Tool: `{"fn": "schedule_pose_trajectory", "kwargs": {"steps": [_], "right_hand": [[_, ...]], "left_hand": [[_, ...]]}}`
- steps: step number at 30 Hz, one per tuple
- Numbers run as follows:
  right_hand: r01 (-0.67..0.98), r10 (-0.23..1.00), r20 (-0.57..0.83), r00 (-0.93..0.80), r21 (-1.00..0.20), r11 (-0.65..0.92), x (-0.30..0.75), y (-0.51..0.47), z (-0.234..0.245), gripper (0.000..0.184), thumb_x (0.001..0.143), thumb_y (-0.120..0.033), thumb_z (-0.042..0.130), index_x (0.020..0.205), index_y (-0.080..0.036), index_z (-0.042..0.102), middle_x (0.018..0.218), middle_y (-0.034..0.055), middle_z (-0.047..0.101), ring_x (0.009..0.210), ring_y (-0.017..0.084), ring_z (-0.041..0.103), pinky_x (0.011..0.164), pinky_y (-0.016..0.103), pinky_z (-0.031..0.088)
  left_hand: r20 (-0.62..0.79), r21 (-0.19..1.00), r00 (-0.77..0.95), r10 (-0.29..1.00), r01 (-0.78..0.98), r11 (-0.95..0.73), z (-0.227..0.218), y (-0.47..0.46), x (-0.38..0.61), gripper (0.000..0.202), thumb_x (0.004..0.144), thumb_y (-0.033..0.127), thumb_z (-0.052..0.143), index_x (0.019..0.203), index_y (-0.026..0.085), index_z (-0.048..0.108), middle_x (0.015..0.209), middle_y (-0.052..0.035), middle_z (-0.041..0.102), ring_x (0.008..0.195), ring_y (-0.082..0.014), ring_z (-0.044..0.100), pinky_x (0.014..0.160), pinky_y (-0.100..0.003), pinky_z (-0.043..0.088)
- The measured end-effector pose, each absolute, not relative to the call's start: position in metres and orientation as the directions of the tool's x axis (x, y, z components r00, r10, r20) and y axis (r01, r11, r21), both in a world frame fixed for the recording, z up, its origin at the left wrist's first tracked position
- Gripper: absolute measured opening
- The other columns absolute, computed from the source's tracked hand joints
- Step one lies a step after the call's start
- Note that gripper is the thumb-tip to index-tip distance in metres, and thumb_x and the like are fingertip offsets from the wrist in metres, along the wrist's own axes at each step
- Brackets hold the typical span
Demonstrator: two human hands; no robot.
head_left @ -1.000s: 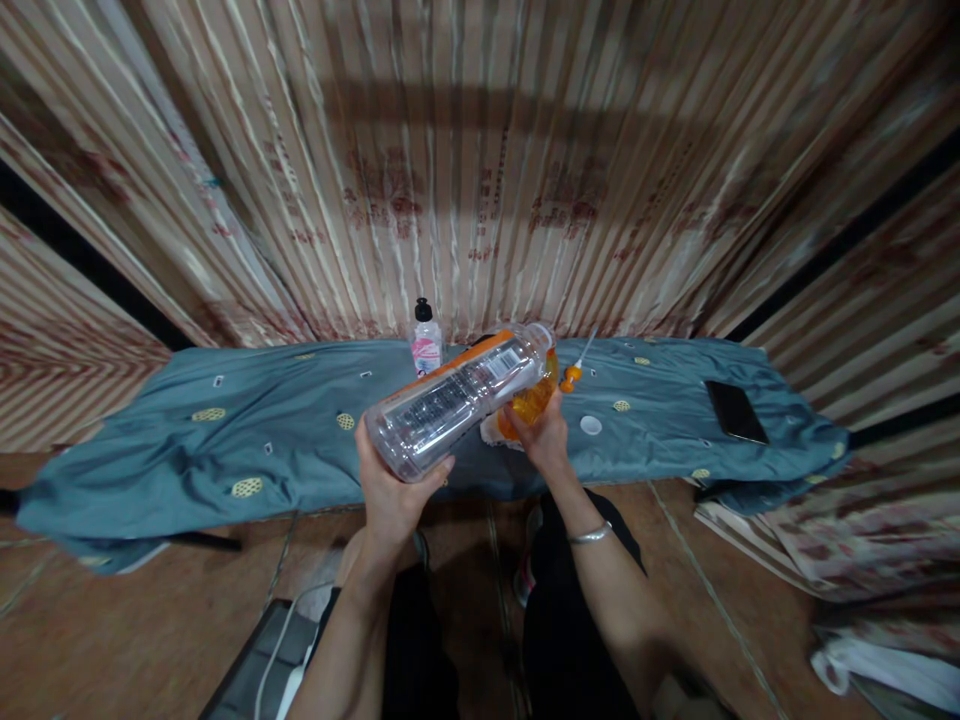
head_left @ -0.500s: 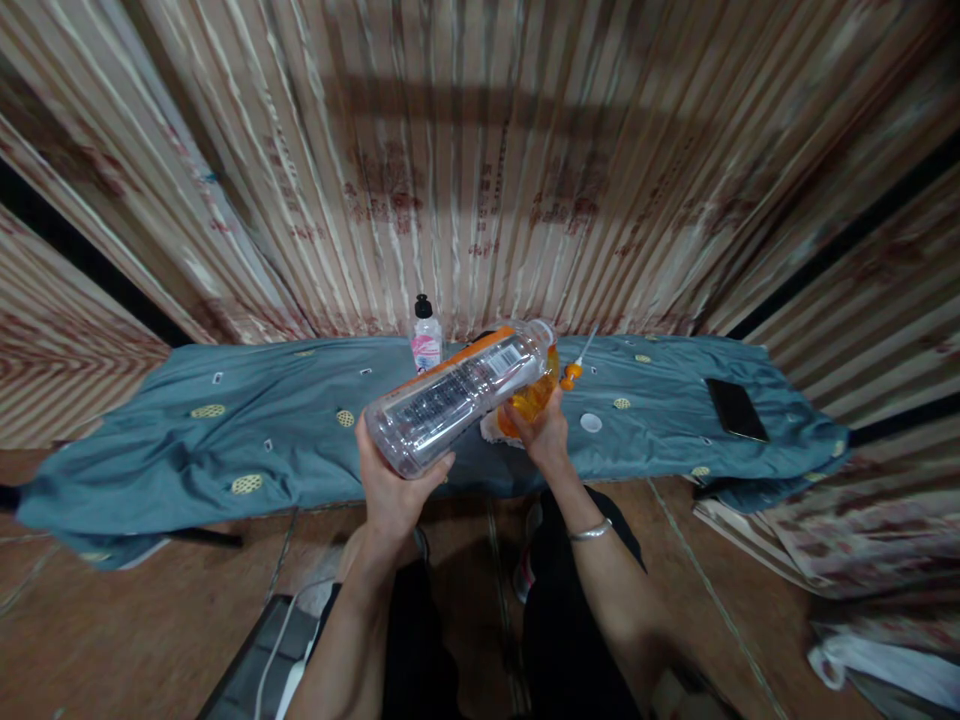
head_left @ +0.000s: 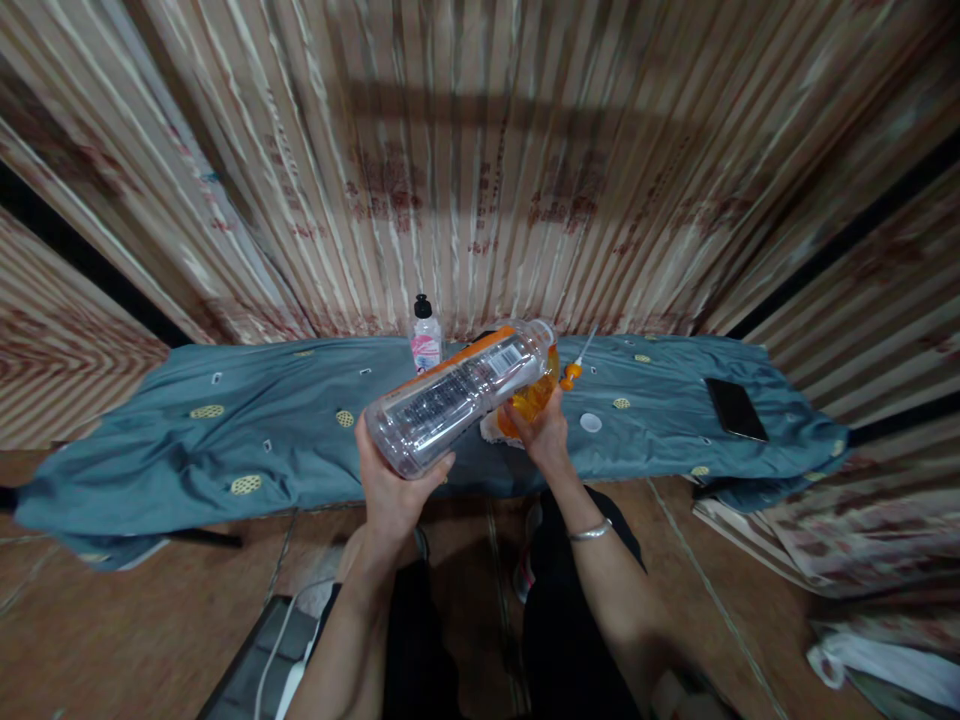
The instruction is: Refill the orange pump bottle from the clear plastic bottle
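Observation:
My left hand [head_left: 397, 490] is wrapped around the base of a large clear plastic bottle [head_left: 457, 400] with an orange-edged label. That bottle is tilted, its neck pointing up and to the right, over a smaller bottle of orange liquid [head_left: 534, 395]. My right hand [head_left: 546, 435] grips the smaller bottle, which is partly hidden behind the large one. A white cloth or sponge-like piece [head_left: 493, 430] shows below it. Just right of my right hand lies an orange pump top [head_left: 572, 374] with a thin tube. A round white cap [head_left: 591, 423] is nearby.
A blue-green cloth [head_left: 300, 440] with yellow patterns covers the long narrow table. At the back stands a clear bottle with a black cap [head_left: 426, 340]. Toward the right end lies a black phone [head_left: 736, 409]. Striped curtains [head_left: 480, 170] hang behind and at both sides.

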State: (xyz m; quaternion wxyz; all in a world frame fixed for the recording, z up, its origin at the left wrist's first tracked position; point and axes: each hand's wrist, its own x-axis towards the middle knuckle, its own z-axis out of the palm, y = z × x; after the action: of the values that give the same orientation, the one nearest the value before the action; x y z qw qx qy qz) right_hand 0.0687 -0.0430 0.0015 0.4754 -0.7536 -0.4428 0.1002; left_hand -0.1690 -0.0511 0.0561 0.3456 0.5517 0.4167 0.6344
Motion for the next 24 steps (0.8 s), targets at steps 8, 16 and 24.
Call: {"fn": "schedule_pose_trajectory", "kwargs": {"steps": [8,16,24], "right_hand": [[0.564,0.756,0.275,0.594,-0.812,-0.148,0.0688,-0.043,0.0005,0.095,0.083,-0.061,0.072,0.154,-0.01,0.036,0.123,0.0192,0.073,0.107,0.035,0.074,0.094,0.05,0.061],[0.56,0.757,0.265,0.597,-0.813,-0.157,0.069,-0.0428,0.0014,0.097,0.082,-0.06,0.074,0.155,-0.009,0.036,0.126,0.0218,0.073,0.109,0.036,0.074,0.096,0.05,0.06],[0.552,0.76,0.267,0.593,-0.822,-0.142,0.0659,-0.0444,0.0073,0.094,0.083,-0.054,0.074,0.155,-0.008,0.035,0.13,0.0222,0.071,0.112,0.037,0.073,0.098,0.053,0.06]], "left_hand": [[0.412,0.91,-0.141,0.9,0.027,-0.413,0.0546,-0.051,-0.1704,0.101,0.051,0.048,0.101,0.136,0.022,0.052,0.128,-0.0112,0.066,0.115,-0.0297,0.07,0.106,-0.049,0.057],[0.437,0.898,-0.137,0.889,0.017,-0.439,0.0559,-0.0514,-0.1692,0.098,0.053,0.047,0.101,0.135,0.022,0.052,0.128,-0.0115,0.066,0.114,-0.0291,0.071,0.103,-0.047,0.058],[0.42,0.906,-0.15,0.895,0.019,-0.422,0.0576,-0.0525,-0.1685,0.099,0.052,0.047,0.1,0.135,0.022,0.051,0.128,-0.0125,0.068,0.114,-0.03,0.071,0.105,-0.049,0.058]]}}
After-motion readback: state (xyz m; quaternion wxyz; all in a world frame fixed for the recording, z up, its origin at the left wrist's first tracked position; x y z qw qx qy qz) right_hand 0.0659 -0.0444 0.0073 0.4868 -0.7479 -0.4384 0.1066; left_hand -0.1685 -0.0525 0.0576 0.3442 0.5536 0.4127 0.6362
